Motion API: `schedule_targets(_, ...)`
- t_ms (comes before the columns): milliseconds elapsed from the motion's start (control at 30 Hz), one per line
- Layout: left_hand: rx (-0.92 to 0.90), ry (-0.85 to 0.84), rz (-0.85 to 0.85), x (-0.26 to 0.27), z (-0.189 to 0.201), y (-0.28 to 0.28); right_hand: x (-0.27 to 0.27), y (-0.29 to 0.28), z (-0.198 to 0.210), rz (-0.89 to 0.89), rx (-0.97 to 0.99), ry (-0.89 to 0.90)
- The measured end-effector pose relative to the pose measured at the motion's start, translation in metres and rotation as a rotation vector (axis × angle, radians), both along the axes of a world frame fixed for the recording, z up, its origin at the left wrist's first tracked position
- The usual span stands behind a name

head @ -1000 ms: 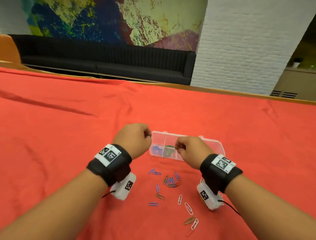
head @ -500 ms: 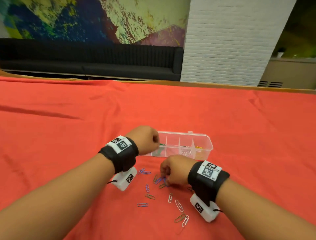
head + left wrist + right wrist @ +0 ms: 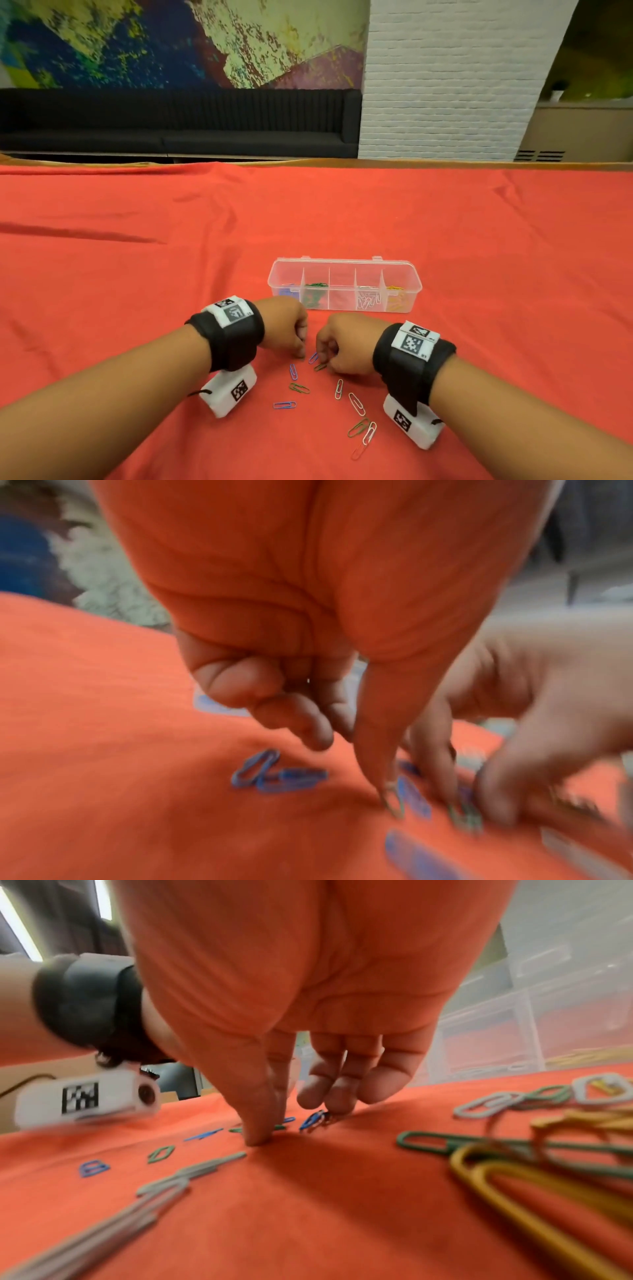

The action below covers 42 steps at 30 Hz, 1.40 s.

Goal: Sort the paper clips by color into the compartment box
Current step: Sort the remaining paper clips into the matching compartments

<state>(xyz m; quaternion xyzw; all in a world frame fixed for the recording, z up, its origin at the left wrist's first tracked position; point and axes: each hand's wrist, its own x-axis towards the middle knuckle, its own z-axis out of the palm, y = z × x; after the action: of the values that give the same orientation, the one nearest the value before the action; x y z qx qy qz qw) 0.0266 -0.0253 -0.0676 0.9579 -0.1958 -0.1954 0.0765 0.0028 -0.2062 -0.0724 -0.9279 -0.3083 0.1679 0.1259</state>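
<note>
The clear compartment box sits on the red cloth and holds blue, green, white and yellow clips in separate cells. Loose paper clips lie scattered in front of it. My left hand has its fingertips down on the cloth beside a blue clip. In the blurred left wrist view its thumb tip touches a clip, and the grip is unclear. My right hand pinches thumb and forefinger on a green clip lying on the cloth.
White clips and a green one lie nearer to me, between my wrists. Yellow clips lie close under the right wrist. The red cloth stretches wide on all sides. A dark sofa stands beyond the table's far edge.
My left hand has come down from the box to the loose clips. My right hand, over the box a second ago, has stayed low on the pile since half a second ago.
</note>
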Motion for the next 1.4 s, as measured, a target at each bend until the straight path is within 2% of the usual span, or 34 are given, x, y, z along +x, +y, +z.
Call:
schedule_targets(100,-0.14,-0.02,0.002,0.01,0.025,0.007,0.001,0.001,-0.005,0.029,0.003,-0.022)
schedule_targets(200,-0.329,-0.245,0.172,0.034,0.048,0.003,0.002,0.0,-0.007,0.022,0.053,-0.064)
schedule_targets(267,-0.392,-0.326,0.275,0.049,0.052,-0.003,0.003,-0.002,-0.004,-0.017,0.132,-0.119)
schedule_targets(500,-0.315,-0.392,0.336,0.047,0.04,0.01,0.037,-0.016,0.024,-0.33,0.402,-0.301)
schedule_targets(567,-0.277,-0.397,0.317,0.033,0.039,0.018,0.052,-0.009,0.03,-0.383,0.422,-0.33)
schedule_targets(633,-0.237,-0.361,0.275,0.015,0.037,0.023,0.064,0.001,0.037,-0.388,0.361,-0.344)
schedule_targets(733,-0.17,-0.229,0.105,-0.016,0.033,0.026,0.063,0.013,0.045,-0.322,0.195,-0.378)
schedule_targets(800,-0.105,-0.148,-0.025,-0.038,0.027,0.023,0.044,0.017,0.047,-0.204,0.132,-0.366)
schedule_targets(900,-0.003,-0.126,-0.179,-0.061,0.015,0.019,0.003,0.012,0.045,0.025,0.042,-0.124)
schedule_targets(967,0.019,-0.154,-0.239,-0.067,0.007,0.016,-0.02,0.001,0.041,0.093,-0.059,-0.016)
schedule_targets(1167,0.067,-0.214,-0.299,-0.067,-0.01,0.004,-0.061,-0.023,0.018,0.146,-0.153,0.118)
schedule_targets(1267,0.071,-0.224,-0.323,-0.066,-0.01,0.001,-0.065,-0.023,0.008,0.186,-0.178,0.084)
schedule_targets(1333,-0.027,-0.2,-0.3,-0.061,-0.002,0.001,-0.065,-0.024,0.006,0.202,-0.147,0.062)
schedule_targets(1400,-0.217,-0.168,-0.188,-0.048,0.01,0.001,-0.064,-0.026,0.01,0.198,-0.055,0.077)
